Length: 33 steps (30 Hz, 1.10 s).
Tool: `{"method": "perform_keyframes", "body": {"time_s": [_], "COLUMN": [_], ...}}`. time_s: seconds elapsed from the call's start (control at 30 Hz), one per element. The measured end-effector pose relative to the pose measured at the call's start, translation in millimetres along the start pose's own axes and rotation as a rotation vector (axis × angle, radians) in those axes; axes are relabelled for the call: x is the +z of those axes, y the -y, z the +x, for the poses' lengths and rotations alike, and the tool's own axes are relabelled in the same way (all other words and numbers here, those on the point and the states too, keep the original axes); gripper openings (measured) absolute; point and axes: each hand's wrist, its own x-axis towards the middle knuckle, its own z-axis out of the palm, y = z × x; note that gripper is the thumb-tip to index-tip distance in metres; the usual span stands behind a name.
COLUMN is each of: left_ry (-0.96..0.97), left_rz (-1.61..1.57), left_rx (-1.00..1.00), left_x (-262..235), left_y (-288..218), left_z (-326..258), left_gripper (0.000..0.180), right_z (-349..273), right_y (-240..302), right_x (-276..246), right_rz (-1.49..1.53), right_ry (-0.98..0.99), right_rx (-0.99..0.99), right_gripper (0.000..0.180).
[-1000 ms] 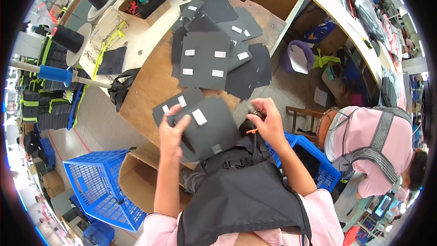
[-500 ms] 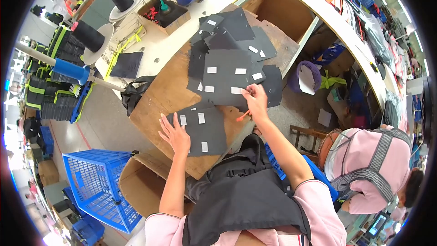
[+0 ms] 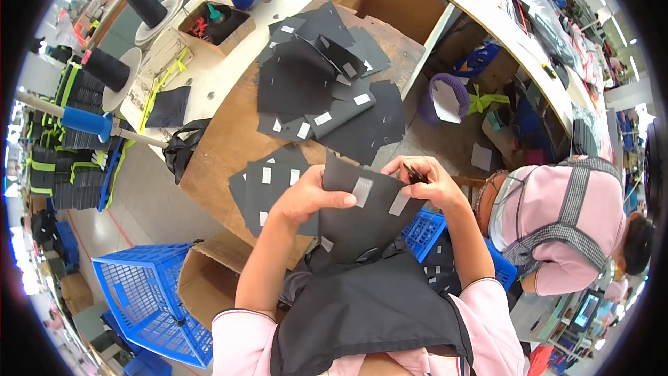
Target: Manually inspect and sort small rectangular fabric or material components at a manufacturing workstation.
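Observation:
In front of my apron I hold up a black fabric panel (image 3: pixel 369 212) with several white patches on it. My left hand (image 3: pixel 309 196) is closed on its left edge, thumb lying on the front beside a patch. At the upper right edge my right hand (image 3: pixel 430 182) pinches the panel, with a small dark tool (image 3: pixel 415 172) among its fingers; its kind is hard to make out. Beyond my left hand lies a low stack of similar panels (image 3: pixel 270 184). Farther off, a loose pile of black panels (image 3: pixel 296 83) covers part of the brown board (image 3: pixel 216 146).
A blue crate (image 3: pixel 149 299) and an open cardboard box (image 3: pixel 209 275) stand at lower left. Another blue crate (image 3: pixel 424 233) is beside my right arm. Black thread cones (image 3: pixel 146 10) stand at far left. A person in pink (image 3: pixel 543 202) bends over close on my right.
A panel has been lifted off the far pile and brought in front of me. My left hand has left the near stack and gripped it; my right hand has come nearer. The view has shifted.

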Motion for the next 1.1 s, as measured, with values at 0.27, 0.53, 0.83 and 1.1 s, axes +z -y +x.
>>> {"method": "perform_keyframes", "body": {"time_s": [0.27, 0.53, 0.83, 1.1], "left_ry": [-0.411, -0.452, -0.442, -0.455], "left_rz": [-0.159, -0.070, -0.072, -0.054], "left_rx": [-0.032, 0.043, 0.021, 0.014], "left_x": [38, 54, 53, 54], "left_y": [13, 9, 8, 8], "left_z": [-15, -24, -26, -26], "left_gripper": [0.032, 0.031, 0.031, 0.030], "right_z": [-30, -31, -31, -30], "right_y": [-3, -9, -12, -9], "right_x": [47, 63, 62, 64], "right_rz": [-0.851, -1.012, -0.916, -0.977], "right_ry": [-0.782, -0.558, -0.653, -0.633], "right_rx": [-0.469, -0.498, -0.555, -0.514], "right_gripper": [0.023, 0.031, 0.025, 0.028]}}
